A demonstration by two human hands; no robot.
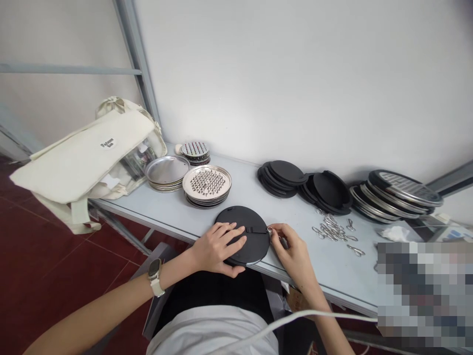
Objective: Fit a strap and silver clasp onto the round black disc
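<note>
A round black disc (254,246) with a narrow tab lies at the table's front edge. My left hand (218,246) holds it, with fingers spread across its top and the thumb at its near rim. At the disc's right side my right hand (293,254) is closed, thumb and forefinger pinching a small metal clip (270,229) by the end of the tab. Most of that clip is hidden by my fingers. Right of this hand lies a loose pile of metal clips (330,229).
Round metal graters (207,182) are stacked beside shallow metal plates (168,170), with smaller graters (195,149) behind. Black round parts (284,172) and black trays (330,190) stand near the wall, beside stacked metal-faced discs (402,187). A cream bag (88,148) overhangs the left end. A white cable (306,314) crosses in front.
</note>
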